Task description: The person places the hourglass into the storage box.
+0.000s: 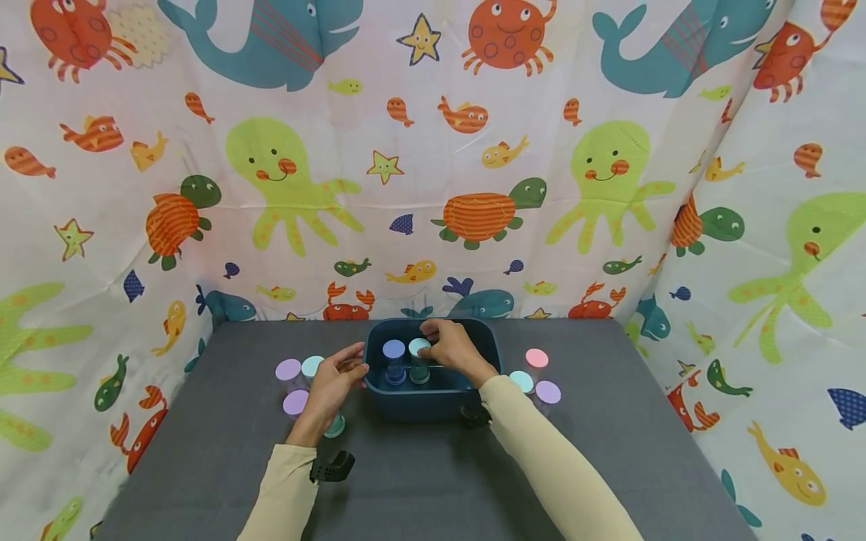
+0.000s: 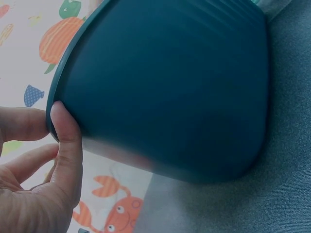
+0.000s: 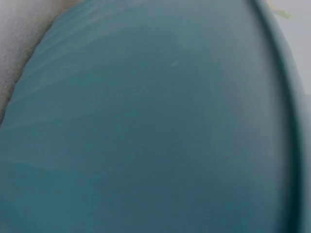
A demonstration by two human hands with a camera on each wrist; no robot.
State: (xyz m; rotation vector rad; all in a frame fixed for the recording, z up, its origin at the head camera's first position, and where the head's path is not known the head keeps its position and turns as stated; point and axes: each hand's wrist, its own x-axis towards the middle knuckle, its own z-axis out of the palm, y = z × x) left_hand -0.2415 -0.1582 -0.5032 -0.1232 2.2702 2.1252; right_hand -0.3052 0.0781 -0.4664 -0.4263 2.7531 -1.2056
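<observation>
A dark blue plastic bin [image 1: 433, 404] stands at the back of the grey table. My left hand [image 1: 333, 385] pinches its left rim between thumb and fingers; the left wrist view shows this grip on the bin wall [image 2: 165, 92] up close. Inside the bin, on its left side, are two small clear jars: one with a periwinkle lid [image 1: 394, 349], one with a pale aqua lid [image 1: 418, 346]. My right hand [image 1: 452, 347] reaches over the front rim and holds the aqua-lidded jar at its lid. In the right wrist view the bin's outer wall [image 3: 160, 121] hides that hand.
Left of the bin stand several small jars with lilac [image 1: 288, 369] and aqua lids [image 1: 312, 366], partly behind my left forearm. To its right are three more, with pink [image 1: 537, 358], aqua [image 1: 521, 381] and lilac lids [image 1: 548, 391]. A sea-animal curtain [image 1: 419, 188] closes off the back and sides.
</observation>
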